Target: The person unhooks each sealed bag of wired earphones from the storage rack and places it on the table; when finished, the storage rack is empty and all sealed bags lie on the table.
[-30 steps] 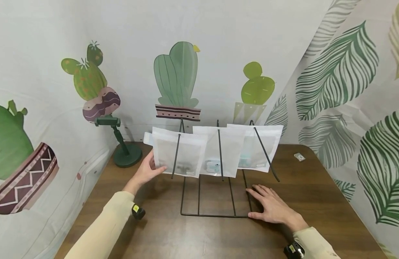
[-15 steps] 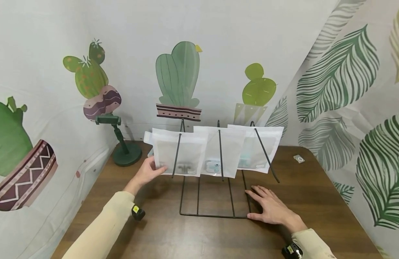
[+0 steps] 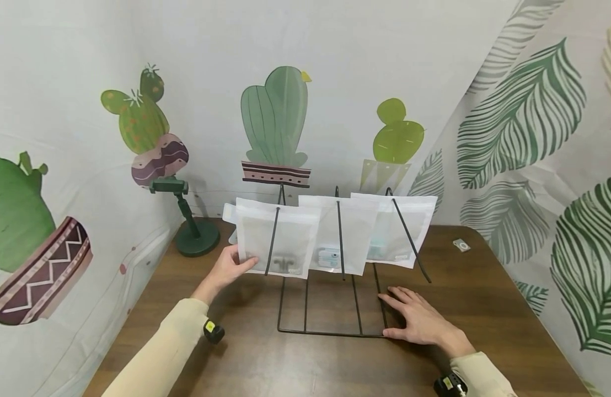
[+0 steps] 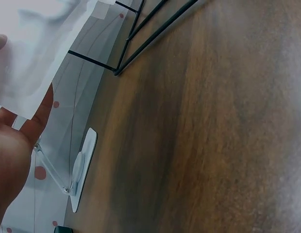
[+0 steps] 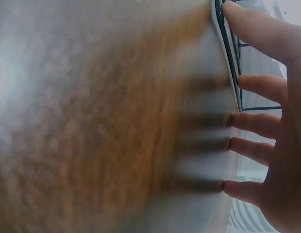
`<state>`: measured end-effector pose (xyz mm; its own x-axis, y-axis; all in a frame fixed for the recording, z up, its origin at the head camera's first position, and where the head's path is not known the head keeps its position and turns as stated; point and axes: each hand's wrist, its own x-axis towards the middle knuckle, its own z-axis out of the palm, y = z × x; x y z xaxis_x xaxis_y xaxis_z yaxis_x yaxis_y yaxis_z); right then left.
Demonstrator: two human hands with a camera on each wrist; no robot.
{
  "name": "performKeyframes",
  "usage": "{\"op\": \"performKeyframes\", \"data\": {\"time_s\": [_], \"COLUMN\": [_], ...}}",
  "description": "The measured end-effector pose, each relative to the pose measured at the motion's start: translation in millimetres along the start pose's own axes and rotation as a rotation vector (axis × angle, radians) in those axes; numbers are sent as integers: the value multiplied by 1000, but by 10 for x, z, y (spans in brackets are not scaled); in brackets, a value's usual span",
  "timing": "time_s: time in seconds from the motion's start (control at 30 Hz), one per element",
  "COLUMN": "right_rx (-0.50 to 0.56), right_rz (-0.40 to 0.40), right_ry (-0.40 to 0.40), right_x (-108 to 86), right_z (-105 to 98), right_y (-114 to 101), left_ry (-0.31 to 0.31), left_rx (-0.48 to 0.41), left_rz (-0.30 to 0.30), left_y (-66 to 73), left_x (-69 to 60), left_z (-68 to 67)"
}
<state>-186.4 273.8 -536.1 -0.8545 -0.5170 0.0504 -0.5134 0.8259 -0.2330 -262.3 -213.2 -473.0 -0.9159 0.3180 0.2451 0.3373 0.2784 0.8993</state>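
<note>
A black wire rack point(image 3: 330, 334) stands on the table with three white zip pouches on its prongs. My left hand point(image 3: 229, 270) pinches the lower left edge of the left pouch point(image 3: 256, 237), thumb in front and fingers behind. In the left wrist view the hand point(image 4: 12, 155) shows below that pouch point(image 4: 31, 82). The middle pouch point(image 3: 321, 226) and the right pouch point(image 3: 414, 220) hang beside it. My right hand point(image 3: 424, 320) rests spread on the table, its thumb and index finger at the rack base's right side. In the right wrist view, the fingertips of the right hand point(image 5: 281, 126) touch the tabletop.
A dark green phone stand point(image 3: 196, 237) is at the table's back left. A small white-and-grey object point(image 3: 461, 245) lies at the back right. Something pale point(image 3: 229, 213) sticks out behind the left pouch. A patterned cloth backdrop point(image 3: 335, 82) hangs close behind the table point(image 3: 266, 364).
The lower edge of the left pouch has shifted slightly toward me, with my left hand still holding it. My right hand stays in place; the head view has shifted slightly.
</note>
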Motion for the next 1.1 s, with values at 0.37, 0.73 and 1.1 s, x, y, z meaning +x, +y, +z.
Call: {"op": "performKeyframes", "data": {"time_s": [0.37,0.73,1.1], "right_rx": [11,7,0], "right_rz": [8,0,4], "right_ry": [-8,-1,1], "right_x": [-12,-1,1], "right_z": [-7,-16,-3], "right_y": [-29,-28,-8], "left_ry": [19,29,27], "left_rx": [-42,3,-46], "left_rz": [60,26,72], "left_y": [-6,47,100], "left_x": [-39,-111,-162], "left_z": [35,48,75]}}
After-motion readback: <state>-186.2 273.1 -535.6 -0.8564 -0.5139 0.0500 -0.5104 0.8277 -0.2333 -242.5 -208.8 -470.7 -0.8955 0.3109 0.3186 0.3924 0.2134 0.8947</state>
